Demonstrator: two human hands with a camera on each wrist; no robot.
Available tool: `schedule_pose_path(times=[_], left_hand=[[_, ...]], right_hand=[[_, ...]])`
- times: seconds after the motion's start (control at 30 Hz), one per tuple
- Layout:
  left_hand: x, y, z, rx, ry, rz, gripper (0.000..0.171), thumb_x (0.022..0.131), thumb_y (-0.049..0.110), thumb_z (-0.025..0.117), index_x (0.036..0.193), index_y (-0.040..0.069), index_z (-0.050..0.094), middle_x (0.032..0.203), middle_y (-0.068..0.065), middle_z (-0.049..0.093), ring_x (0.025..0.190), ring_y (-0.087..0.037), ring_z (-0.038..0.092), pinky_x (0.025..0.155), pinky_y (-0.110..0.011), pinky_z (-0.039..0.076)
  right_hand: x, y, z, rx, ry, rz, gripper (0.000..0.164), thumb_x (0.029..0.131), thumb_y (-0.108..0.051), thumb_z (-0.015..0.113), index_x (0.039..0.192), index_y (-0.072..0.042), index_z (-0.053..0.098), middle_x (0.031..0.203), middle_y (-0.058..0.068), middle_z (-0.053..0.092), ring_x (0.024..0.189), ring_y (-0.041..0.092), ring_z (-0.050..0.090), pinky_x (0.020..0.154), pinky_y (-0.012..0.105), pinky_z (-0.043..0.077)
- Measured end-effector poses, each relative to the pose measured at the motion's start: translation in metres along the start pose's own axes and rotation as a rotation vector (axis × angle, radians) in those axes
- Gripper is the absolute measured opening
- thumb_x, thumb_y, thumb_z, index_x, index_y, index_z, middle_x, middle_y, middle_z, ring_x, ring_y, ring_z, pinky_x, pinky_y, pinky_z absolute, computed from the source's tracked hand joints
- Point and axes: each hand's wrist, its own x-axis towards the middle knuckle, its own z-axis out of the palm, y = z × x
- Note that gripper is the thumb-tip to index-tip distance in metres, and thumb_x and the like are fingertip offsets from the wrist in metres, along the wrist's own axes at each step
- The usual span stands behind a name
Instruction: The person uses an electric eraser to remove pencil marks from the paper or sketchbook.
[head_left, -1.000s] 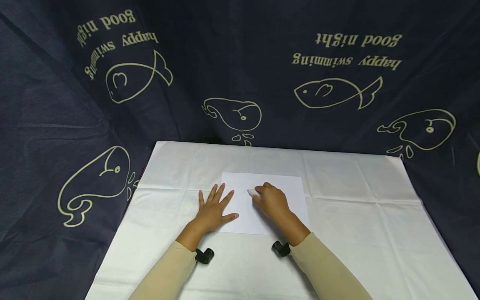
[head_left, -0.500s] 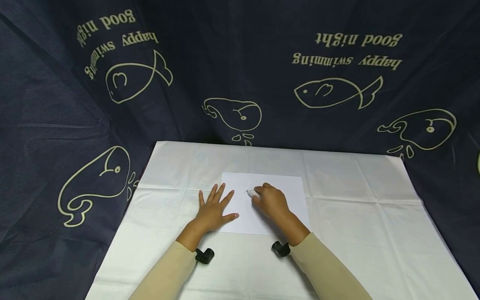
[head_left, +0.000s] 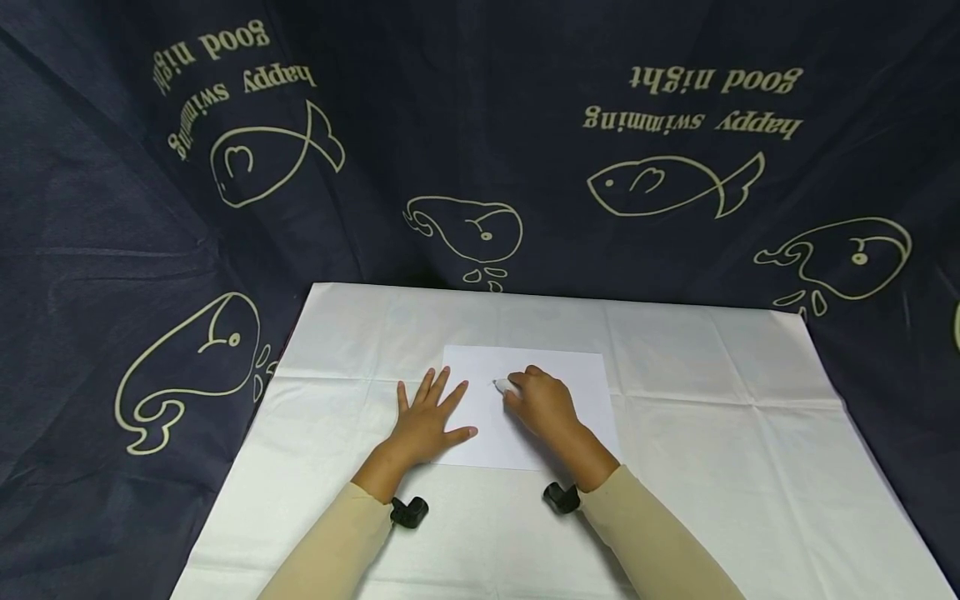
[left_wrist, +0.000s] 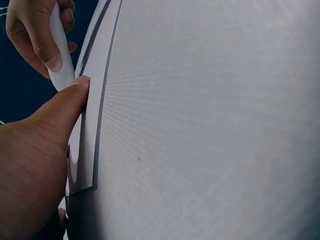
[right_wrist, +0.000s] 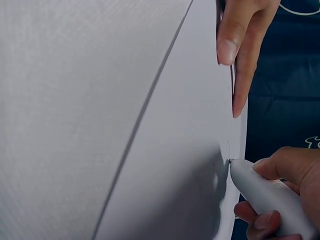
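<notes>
A thick white pen (head_left: 506, 386) with a narrow dark tip is held in my right hand (head_left: 546, 404), over the upper middle of a white paper sheet (head_left: 480, 360). In the right wrist view, thumb and fingers pinch the fat pen body (right_wrist: 267, 195), and its tip meets the paper beside a few faint small marks. My left hand (head_left: 422, 427) lies flat with fingers spread, pressing the sheet's left edge. From the left wrist view, its thumb (left_wrist: 75, 97) stretches over the paper, overlapping the lower end of the pen there.
The sheet lies on a creased white cloth (head_left: 697, 450) covering the table. Behind and to the left hangs a dark blue curtain (head_left: 555, 250) printed with fish and lettering. A black wrist camera (head_left: 409, 512) sits at the left cuff, another black wrist camera (head_left: 562, 498) at the right.
The pen tip has shifted very slightly left over the sheet since a second ago. My left hand and the paper have stayed in place.
</notes>
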Motion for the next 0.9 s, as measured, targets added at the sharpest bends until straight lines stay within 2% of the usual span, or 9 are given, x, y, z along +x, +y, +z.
schedule_pose_path(times=[0.23, 0.9], left_hand=[[-0.0004, 0.0007, -0.0009, -0.009, 0.007, 0.003, 0.081, 0.094, 0.061, 0.060, 0.160, 0.023, 0.032, 0.171, -0.012, 0.012, 0.159, -0.038, 0.004, 0.116, -0.077, -0.003], [0.0006, -0.0007, 0.0014, -0.013, 0.003, -0.003, 0.081, 0.094, 0.062, 0.059, 0.161, 0.026, 0.030, 0.172, -0.011, 0.009, 0.159, -0.037, 0.001, 0.117, -0.076, -0.005]], right_hand=[[0.0002, -0.0009, -0.0004, 0.006, -0.029, 0.013, 0.030, 0.091, -0.025, 0.074, 0.115, -0.006, 0.076, 0.099, 0.012, 0.073, 0.087, 0.033, 0.073, 0.076, 0.047, 0.059], [-0.0004, 0.0004, -0.0014, 0.005, -0.016, 0.000, 0.029, 0.090, -0.023, 0.074, 0.113, -0.006, 0.077, 0.096, 0.012, 0.073, 0.084, 0.032, 0.073, 0.072, 0.045, 0.059]])
